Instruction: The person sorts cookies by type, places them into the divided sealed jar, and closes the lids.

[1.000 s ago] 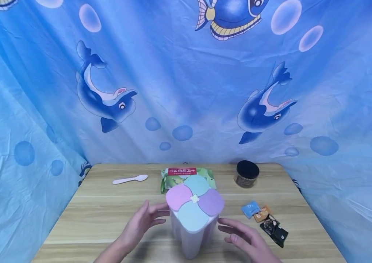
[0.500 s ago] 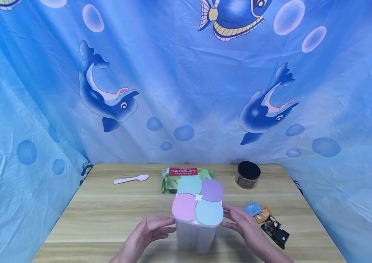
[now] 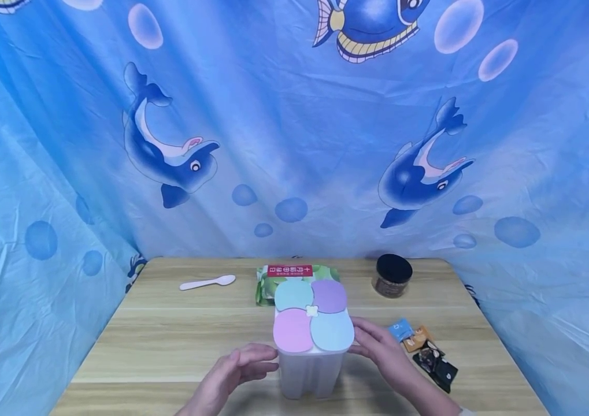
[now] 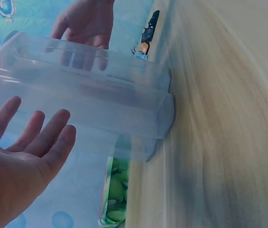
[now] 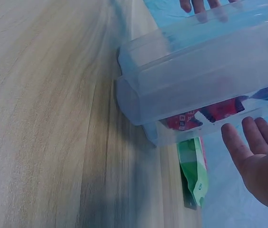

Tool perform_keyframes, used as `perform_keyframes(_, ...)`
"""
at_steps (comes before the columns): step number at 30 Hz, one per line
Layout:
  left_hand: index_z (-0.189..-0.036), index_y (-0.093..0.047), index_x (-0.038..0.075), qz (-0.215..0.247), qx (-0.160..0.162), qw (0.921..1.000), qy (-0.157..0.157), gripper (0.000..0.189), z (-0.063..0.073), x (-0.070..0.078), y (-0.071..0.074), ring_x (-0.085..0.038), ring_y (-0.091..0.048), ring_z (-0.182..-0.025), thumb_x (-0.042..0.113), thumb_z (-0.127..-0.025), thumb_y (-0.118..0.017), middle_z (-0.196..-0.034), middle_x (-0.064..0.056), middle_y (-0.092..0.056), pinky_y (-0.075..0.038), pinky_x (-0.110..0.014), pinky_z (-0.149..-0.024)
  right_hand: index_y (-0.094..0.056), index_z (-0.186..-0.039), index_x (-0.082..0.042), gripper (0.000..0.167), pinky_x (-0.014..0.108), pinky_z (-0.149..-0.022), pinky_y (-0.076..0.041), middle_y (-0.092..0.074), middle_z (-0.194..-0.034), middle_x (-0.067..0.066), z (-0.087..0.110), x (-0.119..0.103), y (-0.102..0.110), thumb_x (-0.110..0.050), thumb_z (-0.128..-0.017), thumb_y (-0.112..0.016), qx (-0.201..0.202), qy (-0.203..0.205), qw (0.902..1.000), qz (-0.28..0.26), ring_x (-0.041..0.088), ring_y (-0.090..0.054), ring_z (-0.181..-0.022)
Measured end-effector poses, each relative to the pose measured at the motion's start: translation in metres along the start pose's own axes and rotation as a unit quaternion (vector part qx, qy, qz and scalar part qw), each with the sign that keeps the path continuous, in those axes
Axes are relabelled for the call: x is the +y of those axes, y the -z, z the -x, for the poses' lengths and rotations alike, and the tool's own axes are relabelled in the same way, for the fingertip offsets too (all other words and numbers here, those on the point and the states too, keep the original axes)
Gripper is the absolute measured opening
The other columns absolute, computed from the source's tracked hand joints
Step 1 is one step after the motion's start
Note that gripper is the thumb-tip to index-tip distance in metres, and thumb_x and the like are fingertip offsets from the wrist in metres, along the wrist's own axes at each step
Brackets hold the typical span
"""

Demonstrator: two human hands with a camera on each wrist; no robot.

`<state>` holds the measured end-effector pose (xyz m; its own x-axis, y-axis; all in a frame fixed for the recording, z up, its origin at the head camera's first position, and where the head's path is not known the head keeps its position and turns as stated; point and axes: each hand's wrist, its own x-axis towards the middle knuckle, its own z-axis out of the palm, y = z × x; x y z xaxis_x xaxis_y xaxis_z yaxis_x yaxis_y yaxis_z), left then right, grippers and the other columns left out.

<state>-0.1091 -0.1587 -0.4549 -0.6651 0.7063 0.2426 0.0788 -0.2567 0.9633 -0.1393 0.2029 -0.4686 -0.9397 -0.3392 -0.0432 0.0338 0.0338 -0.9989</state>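
Observation:
A translucent storage container (image 3: 310, 372) with several sections stands upright on the table. Its lid (image 3: 293, 335) has petals in pink, teal, purple and pale blue around a small flower knob. On its left side is my left hand (image 3: 232, 370), fingers relaxed, fingertips right by the wall below the lid. My right hand (image 3: 377, 346) lies along the opposite side, fingertips at the upper wall and partly hidden behind it. Through the wall in the right wrist view, red packets (image 5: 186, 119) show inside one section. In the left wrist view the fingers (image 4: 48, 135) spread loosely beside the clear wall.
A green pack with a red label (image 3: 290, 271) lies behind the container. A white spoon (image 3: 208, 282) is at the back left, a black-lidded jar (image 3: 392, 283) at the back right. Blue (image 3: 400, 329), orange (image 3: 418, 338) and black (image 3: 437, 367) sachets lie on the right.
The container has turned counterclockwise as seen from above, bringing the pink and pale blue petals to the front. My right hand has moved forward along its side; my left hand has shifted slightly right.

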Motion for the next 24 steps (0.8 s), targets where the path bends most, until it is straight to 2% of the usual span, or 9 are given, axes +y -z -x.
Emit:
perform_keyframes(3, -0.145, -0.047, -0.008, -0.052, 0.037, 0.9979, 0.012, 0.055, -0.001, 0.0, 0.001, -0.019, -0.059, -0.132, 0.02, -0.113, -0.013, -0.146, 0.005, -0.059, -0.047, -0.029, -0.109, -0.047, -0.147, 0.006, 0.048, 0.038, -0.101, -0.056, -0.049, -0.149, 0.03, 0.002, -0.002, 0.0, -0.025, -0.11, -0.048, -0.015, 0.015, 0.9995, 0.022, 0.012, -0.065, -0.12)
perform_keyframes(5, -0.145, -0.049, -0.005, -0.106, 0.069, 0.992, 0.005, 0.045, -0.003, -0.001, 0.002, -0.02, -0.059, -0.131, 0.013, -0.112, -0.024, -0.146, -0.003, -0.059, -0.048, -0.029, -0.108, -0.049, -0.146, 0.003, 0.045, 0.037, -0.1, -0.057, -0.051, -0.148, 0.028, 0.003, -0.005, 0.002, -0.022, -0.109, -0.05, -0.02, 0.032, 0.9982, 0.047, 0.01, -0.065, -0.12)
perform_keyframes(8, -0.146, -0.048, 0.001, -0.182, 0.122, 0.9756, -0.014, 0.04, -0.008, -0.003, 0.004, -0.02, -0.059, -0.13, 0.005, -0.108, -0.039, -0.147, -0.016, -0.054, -0.051, -0.028, -0.105, -0.054, -0.143, -0.003, 0.039, 0.033, -0.098, -0.057, -0.056, -0.144, 0.022, 0.005, -0.013, 0.004, -0.017, -0.107, -0.055, -0.015, 0.079, 0.9923, 0.093, 0.008, -0.063, -0.121)
perform_keyframes(11, -0.151, -0.042, 0.005, -0.236, 0.15, 0.9592, -0.041, 0.048, -0.016, -0.002, 0.007, -0.02, -0.057, -0.132, 0.003, -0.104, -0.049, -0.151, -0.021, -0.048, -0.05, -0.03, -0.106, -0.058, -0.139, -0.006, 0.034, 0.032, -0.096, -0.058, -0.061, -0.138, 0.018, 0.007, -0.025, 0.007, -0.01, -0.105, -0.057, -0.009, 0.139, 0.9808, 0.137, 0.012, -0.064, -0.12)
perform_keyframes(13, -0.155, -0.038, 0.01, -0.262, 0.153, 0.9513, -0.055, 0.055, -0.022, 0.001, 0.01, -0.021, -0.055, -0.134, 0.004, -0.102, -0.052, -0.154, -0.018, -0.045, -0.049, -0.033, -0.108, -0.059, -0.137, -0.008, 0.034, 0.032, -0.093, -0.059, -0.064, -0.135, 0.015, 0.009, -0.033, 0.009, -0.006, -0.103, -0.058, -0.005, 0.169, 0.9727, 0.159, 0.015, -0.065, -0.119)
perform_keyframes(17, -0.159, -0.032, 0.013, -0.312, 0.148, 0.935, -0.081, 0.067, -0.035, 0.012, 0.015, -0.032, -0.048, -0.141, 0.008, -0.098, -0.059, -0.157, -0.013, -0.044, -0.041, -0.035, -0.117, -0.061, -0.135, -0.01, 0.035, 0.033, -0.09, -0.06, -0.065, -0.134, 0.01, 0.012, -0.053, 0.013, -0.002, -0.1, -0.062, -0.006, 0.215, 0.9579, 0.19, 0.017, -0.064, -0.121)
perform_keyframes(20, -0.161, -0.028, 0.012, -0.325, 0.142, 0.9311, -0.086, 0.074, -0.044, 0.02, 0.018, -0.037, -0.041, -0.146, 0.012, -0.095, -0.062, -0.16, -0.011, -0.041, -0.033, -0.03, -0.121, -0.062, -0.133, -0.013, 0.039, 0.034, -0.089, -0.06, -0.062, -0.136, 0.007, 0.014, -0.067, 0.015, 0.001, -0.096, -0.068, -0.015, 0.252, 0.9437, 0.214, 0.017, -0.06, -0.124)
perform_keyframes(24, -0.163, -0.023, 0.018, -0.326, 0.13, 0.9334, -0.078, 0.079, -0.051, 0.028, 0.019, -0.035, -0.037, -0.149, 0.022, -0.096, -0.065, -0.163, -0.008, -0.037, -0.029, -0.032, -0.123, -0.063, -0.133, -0.016, 0.049, 0.035, -0.089, -0.059, -0.061, -0.137, 0.004, 0.015, -0.08, 0.015, -0.001, -0.089, -0.077, -0.028, 0.285, 0.925, 0.25, 0.017, -0.059, -0.125)
